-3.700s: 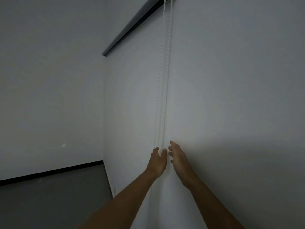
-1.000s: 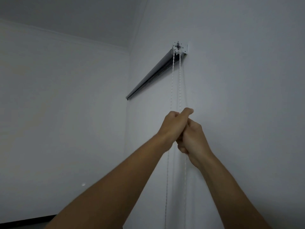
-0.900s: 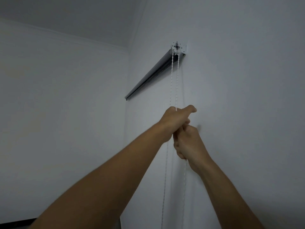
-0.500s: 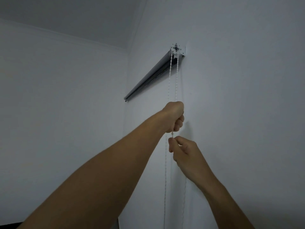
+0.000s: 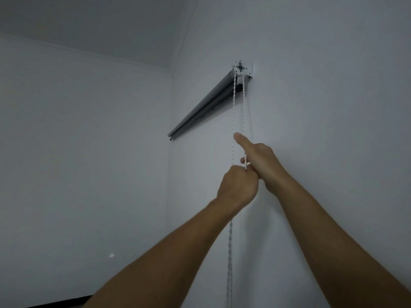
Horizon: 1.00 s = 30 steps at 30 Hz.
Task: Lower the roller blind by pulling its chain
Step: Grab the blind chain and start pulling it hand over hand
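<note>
So your left hand (image 5: 238, 188) holds the bead chain (image 5: 233, 112) in a closed fist, your right hand (image 5: 259, 158) pinches its other strand; the roller blind (image 5: 209, 103) looks fully rolled up, lowering is barely begun

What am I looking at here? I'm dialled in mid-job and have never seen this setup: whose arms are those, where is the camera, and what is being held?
There is no machine here: a person works with two bare hands, and the single camera sits on their head, looking up along their arms at a white wall. Near the ceiling a roller blind hangs from a bracket. A white bead chain drops from the bracket in two strands. The left hand is a closed fist around the chain. The right hand sits just above and beside it, with a strand running into its grip and one finger pointing upward. No table or surface is in view, only wall and ceiling.
</note>
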Motion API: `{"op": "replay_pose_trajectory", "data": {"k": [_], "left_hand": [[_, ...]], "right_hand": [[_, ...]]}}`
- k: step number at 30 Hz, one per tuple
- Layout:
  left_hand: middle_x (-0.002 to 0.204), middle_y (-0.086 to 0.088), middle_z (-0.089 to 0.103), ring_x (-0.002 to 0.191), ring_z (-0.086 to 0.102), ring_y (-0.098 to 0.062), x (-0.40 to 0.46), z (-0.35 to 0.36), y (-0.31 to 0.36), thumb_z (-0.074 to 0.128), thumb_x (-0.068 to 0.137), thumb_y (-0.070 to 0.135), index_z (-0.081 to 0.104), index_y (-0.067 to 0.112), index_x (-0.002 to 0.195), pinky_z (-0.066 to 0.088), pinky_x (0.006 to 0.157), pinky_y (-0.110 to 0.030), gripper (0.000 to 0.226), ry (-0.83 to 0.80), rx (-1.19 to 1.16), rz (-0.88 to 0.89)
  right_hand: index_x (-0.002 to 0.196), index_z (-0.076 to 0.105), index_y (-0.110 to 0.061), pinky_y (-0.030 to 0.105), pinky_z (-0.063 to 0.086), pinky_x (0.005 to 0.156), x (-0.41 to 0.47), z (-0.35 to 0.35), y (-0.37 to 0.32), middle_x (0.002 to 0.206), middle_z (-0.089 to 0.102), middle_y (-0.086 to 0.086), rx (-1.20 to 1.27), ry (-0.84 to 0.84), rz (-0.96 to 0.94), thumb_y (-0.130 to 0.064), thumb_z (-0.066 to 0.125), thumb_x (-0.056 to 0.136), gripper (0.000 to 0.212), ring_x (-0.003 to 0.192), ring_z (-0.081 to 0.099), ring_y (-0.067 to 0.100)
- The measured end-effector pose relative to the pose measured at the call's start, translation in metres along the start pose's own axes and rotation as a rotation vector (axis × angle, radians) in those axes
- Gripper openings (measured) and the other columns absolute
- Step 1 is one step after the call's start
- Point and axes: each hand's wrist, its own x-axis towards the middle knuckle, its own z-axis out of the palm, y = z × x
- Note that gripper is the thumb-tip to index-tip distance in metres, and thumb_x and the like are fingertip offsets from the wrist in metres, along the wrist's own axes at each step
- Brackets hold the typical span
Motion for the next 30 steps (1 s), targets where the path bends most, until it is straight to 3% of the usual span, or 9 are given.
{"op": "replay_pose_trajectory", "data": {"k": [3, 8, 11, 13, 15, 17, 20, 24, 30], "left_hand": [[0.109, -0.024, 0.069, 0.101, 0.066, -0.038, -0.016, 0.004, -0.007, 0.026, 0.107, 0.034, 0.064, -0.005, 0.107, 0.052, 0.086, -0.044, 0.054, -0.027, 0.146, 0.083], [0.074, -0.006, 0.054, 0.073, 0.058, -0.022, -0.033, 0.006, -0.021, 0.032, 0.106, 0.032, 0.049, 0.009, 0.074, 0.042, 0.066, -0.030, 0.043, -0.034, 0.274, 0.138], [0.069, -0.006, 0.051, 0.063, 0.051, -0.020, -0.032, 0.006, -0.027, 0.033, 0.104, 0.030, 0.040, 0.013, 0.062, 0.034, 0.057, -0.029, 0.046, -0.053, 0.292, 0.159], [0.059, -0.002, 0.045, 0.051, 0.043, -0.013, -0.029, 0.005, -0.029, 0.035, 0.102, 0.028, 0.035, 0.015, 0.057, 0.030, 0.050, -0.029, 0.046, -0.096, 0.217, 0.126], [0.055, 0.001, 0.041, 0.043, 0.038, -0.008, -0.024, 0.000, -0.029, 0.042, 0.098, 0.029, 0.035, 0.014, 0.059, 0.030, 0.050, -0.027, 0.042, -0.202, 0.106, 0.066], [0.070, -0.001, 0.051, 0.053, 0.052, -0.005, -0.017, -0.010, -0.030, 0.056, 0.090, 0.039, 0.048, 0.013, 0.075, 0.039, 0.056, -0.026, 0.031, -0.366, 0.020, -0.033], [0.103, 0.000, 0.060, 0.092, 0.061, -0.014, -0.005, -0.031, -0.033, 0.073, 0.078, 0.047, 0.062, 0.018, 0.113, 0.048, 0.084, -0.029, 0.046, -0.563, -0.182, -0.200], [0.131, -0.003, 0.063, 0.123, 0.055, -0.020, 0.012, -0.055, -0.032, 0.073, 0.080, 0.046, 0.070, 0.022, 0.116, 0.042, 0.107, -0.039, 0.044, -0.504, -0.393, -0.210], [0.122, -0.003, 0.064, 0.114, 0.060, -0.017, 0.023, -0.055, -0.009, 0.074, 0.077, 0.054, 0.065, 0.027, 0.110, 0.050, 0.090, -0.032, 0.044, -0.403, -0.451, -0.190]], "right_hand": [[0.120, 0.066, -0.020, 0.039, 0.060, 0.077, 0.011, 0.005, -0.008, 0.105, 0.073, 0.008, -0.013, -0.142, 0.149, -0.068, 0.075, 0.065, 0.074, 0.090, 0.073, 0.024], [0.119, 0.062, -0.001, 0.040, 0.063, 0.057, 0.024, 0.008, -0.018, 0.102, 0.079, 0.017, 0.285, -0.326, 0.377, -0.042, 0.070, 0.090, 0.050, 0.083, 0.077, 0.032], [0.077, 0.077, -0.005, 0.019, 0.045, 0.032, 0.027, 0.008, -0.012, 0.065, 0.072, 0.003, 0.504, -0.421, 0.434, -0.051, 0.043, 0.102, 0.062, 0.046, 0.065, 0.014], [0.047, 0.053, -0.015, 0.017, 0.022, 0.026, 0.026, 0.011, -0.009, 0.043, 0.041, -0.004, 0.701, -0.432, 0.473, -0.057, 0.035, 0.102, 0.072, 0.030, 0.035, 0.007], [0.047, 0.033, -0.019, 0.019, 0.012, 0.029, 0.024, 0.012, -0.002, 0.041, 0.026, -0.005, 0.700, -0.409, 0.399, -0.055, 0.031, 0.104, 0.067, 0.029, 0.021, 0.008], [0.047, 0.028, -0.021, 0.020, 0.012, 0.030, 0.020, 0.011, 0.005, 0.040, 0.024, -0.004, 0.603, -0.409, 0.315, -0.041, 0.033, 0.106, 0.063, 0.030, 0.018, 0.009], [0.044, 0.029, -0.020, 0.024, 0.011, 0.037, 0.014, 0.010, 0.017, 0.037, 0.024, -0.003, 0.493, -0.389, 0.255, -0.024, 0.037, 0.100, 0.056, 0.031, 0.018, 0.010], [0.043, 0.030, -0.021, 0.022, 0.016, 0.035, 0.000, 0.006, 0.032, 0.037, 0.025, -0.003, 0.395, -0.369, 0.231, -0.019, 0.039, 0.093, 0.050, 0.032, 0.017, 0.012], [0.040, 0.034, -0.020, 0.022, 0.017, 0.036, -0.031, 0.010, 0.030, 0.040, 0.024, 0.000, 0.284, -0.325, 0.168, -0.023, 0.033, 0.095, 0.055, 0.036, 0.017, 0.014]]}}
